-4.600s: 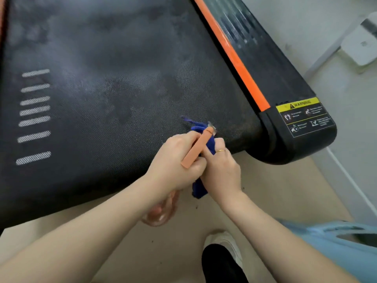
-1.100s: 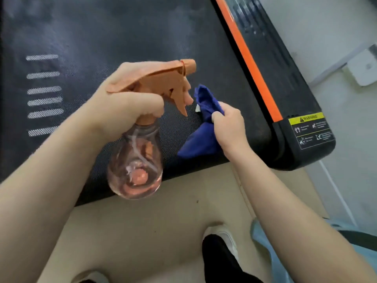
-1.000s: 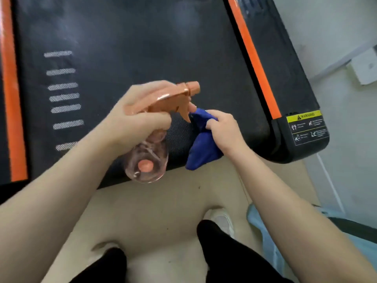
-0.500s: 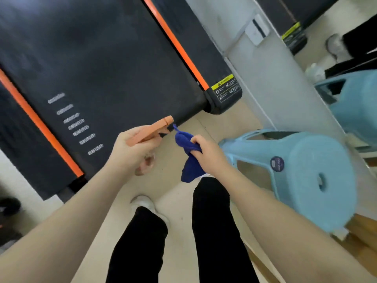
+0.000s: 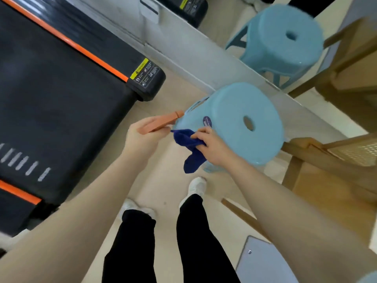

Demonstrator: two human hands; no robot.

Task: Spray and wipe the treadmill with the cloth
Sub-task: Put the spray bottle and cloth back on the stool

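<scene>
The black treadmill belt with orange side stripes (image 5: 61, 103) lies at my left, apart from both hands. My left hand (image 5: 142, 139) is clenched on the orange plastic spray-bottle head (image 5: 161, 124); the bottle body is hidden. My right hand (image 5: 212, 148) grips the crumpled dark blue cloth (image 5: 190, 152), beside the pale blue plastic stool (image 5: 234, 123). Judgement: wiping appears finished; next, set both items down. Both forearms extend forward, hands close together.

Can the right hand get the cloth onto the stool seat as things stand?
Probably yes. The right hand, shut on the blue cloth, already sits at the near edge of the light blue stool. The seat top looks bare, and the left hand with the spray bottle is off to the side.
</scene>
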